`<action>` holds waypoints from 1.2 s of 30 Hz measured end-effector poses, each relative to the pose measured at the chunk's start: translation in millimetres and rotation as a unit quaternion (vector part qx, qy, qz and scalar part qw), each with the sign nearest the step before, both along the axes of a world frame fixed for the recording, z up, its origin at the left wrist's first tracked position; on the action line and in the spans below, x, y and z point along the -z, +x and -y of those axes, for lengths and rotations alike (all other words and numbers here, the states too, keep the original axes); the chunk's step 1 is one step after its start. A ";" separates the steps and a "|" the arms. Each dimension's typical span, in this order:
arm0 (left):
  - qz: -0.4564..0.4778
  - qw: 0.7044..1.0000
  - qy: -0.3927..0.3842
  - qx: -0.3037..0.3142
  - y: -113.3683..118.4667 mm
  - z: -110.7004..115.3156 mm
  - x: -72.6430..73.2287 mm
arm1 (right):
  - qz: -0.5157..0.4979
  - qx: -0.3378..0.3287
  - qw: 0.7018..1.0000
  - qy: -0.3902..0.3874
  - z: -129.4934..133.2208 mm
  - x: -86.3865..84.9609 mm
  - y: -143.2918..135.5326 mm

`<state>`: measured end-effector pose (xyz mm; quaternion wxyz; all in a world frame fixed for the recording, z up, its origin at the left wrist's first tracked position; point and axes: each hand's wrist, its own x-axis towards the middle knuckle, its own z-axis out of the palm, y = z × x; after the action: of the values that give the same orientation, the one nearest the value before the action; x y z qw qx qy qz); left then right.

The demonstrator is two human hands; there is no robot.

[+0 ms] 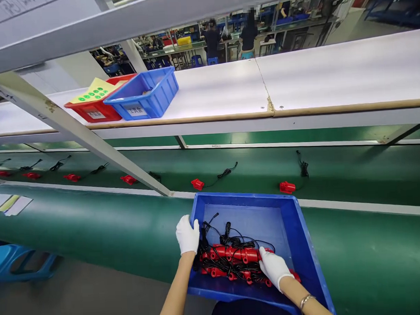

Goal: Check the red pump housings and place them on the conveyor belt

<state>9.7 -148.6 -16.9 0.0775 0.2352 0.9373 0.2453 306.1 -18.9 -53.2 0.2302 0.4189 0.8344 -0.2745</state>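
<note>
"Cables (pixel 227 231) could snag, lower centre of the frame?"
"Yes, tangled over red parts (pixel 251 254), if tugged. Left hand (pixel 188 234) clasps blue tray (pixel 247 214) by its rim; right hand (pixel 274 267) touches parts, closure unclear."

On the white shelf (pixel 332 78) in front of me I see a red bin (pixel 89 108), and just beside it a small blue bin (pixel 155 97); each carries a white label (pixel 96 114). A yellow sheet (pixel 97 89) with green marks lies on the red bin. A pale post (pixel 73 128) crosses my view at a slant. To my left, some papers (pixel 19 206) lie on the green surface (pixel 94 223), and lower, a light blue stool (pixel 16 272) stands on the grey floor (pixel 115 296). Far behind the shelf I notice two people (pixel 212 40) in dark clothes and a yellow box (pixel 184 40).
</note>
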 end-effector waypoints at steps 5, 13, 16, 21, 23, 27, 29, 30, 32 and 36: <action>0.048 0.985 0.117 0.120 66.4 -22.8 -22.9 | -0.083 0.062 0.994 -0.019 -51.3 -51.3 19.2; 0.451 0.790 0.340 0.240 187.6 -63.1 -86.9 | -0.322 0.125 0.927 -0.149 -68.3 -193.7 7.6; 0.544 0.737 0.395 0.074 191.9 -75.4 -123.3 | -0.369 0.185 0.906 -0.096 -46.9 -212.3 0.0; 0.554 0.689 0.467 0.001 191.0 -77.1 -156.4 | -0.317 0.148 0.937 -0.004 -11.4 -201.8 -0.5; 0.563 0.679 0.472 -0.012 194.2 -72.4 -160.0 | -0.317 0.131 0.939 0.041 -1.6 -196.6 -0.2; 0.593 0.651 0.473 -0.014 200.8 -62.6 -165.5 | -0.361 0.070 0.909 0.195 13.5 -194.4 2.9; 0.632 0.608 0.480 -0.007 202.3 -60.0 -168.4 | -0.373 0.037 0.878 0.296 21.0 -198.4 4.9; 0.659 0.576 0.484 -0.003 202.4 -59.4 -169.5 | -0.377 0.023 0.861 0.340 24.6 -201.7 5.7; 0.699 0.518 0.493 0.012 201.3 -58.7 -170.5 | -0.379 0.004 0.841 0.387 30.5 -209.4 7.2; 0.616 0.637 0.453 0.096 194.3 -52.2 -167.5 | -0.402 -0.002 0.867 0.296 34.6 -219.4 16.1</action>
<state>204.0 -96.4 150.6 0.5441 0.1239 0.4158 0.7181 322.2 -53.5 166.2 -0.2591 0.3190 0.8978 -0.1582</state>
